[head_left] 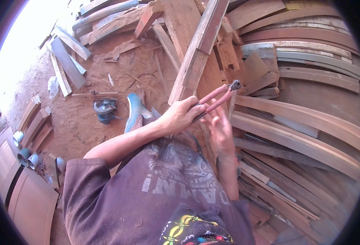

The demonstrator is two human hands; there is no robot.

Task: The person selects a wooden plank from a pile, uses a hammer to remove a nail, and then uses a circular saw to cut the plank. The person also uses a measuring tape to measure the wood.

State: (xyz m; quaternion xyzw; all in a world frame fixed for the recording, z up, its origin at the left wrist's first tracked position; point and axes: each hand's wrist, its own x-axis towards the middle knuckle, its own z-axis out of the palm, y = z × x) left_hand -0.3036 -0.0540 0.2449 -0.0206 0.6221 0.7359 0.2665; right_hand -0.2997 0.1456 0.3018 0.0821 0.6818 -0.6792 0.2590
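My left hand [184, 113] is closed round the red handles of a pair of pincers [213, 94]. Their dark metal jaws point up and to the right, away from me. Just below the handles is my right hand [220, 132], its fingers loosely bent and apart. Its fingertips come close to the lower handle; whether they touch it I cannot tell. A long worn wooden plank [192, 69] with flaking reddish paint runs away from me, its near end right beside my left hand.
A blue circular saw [105, 110] lies on the sawdust-covered ground to the left, near a blue shoe [135, 108]. Stacked boards [302, 118] fill the right side. More planks [67, 61] lie at the far left, and wooden panels [30, 204] stand at the near left.
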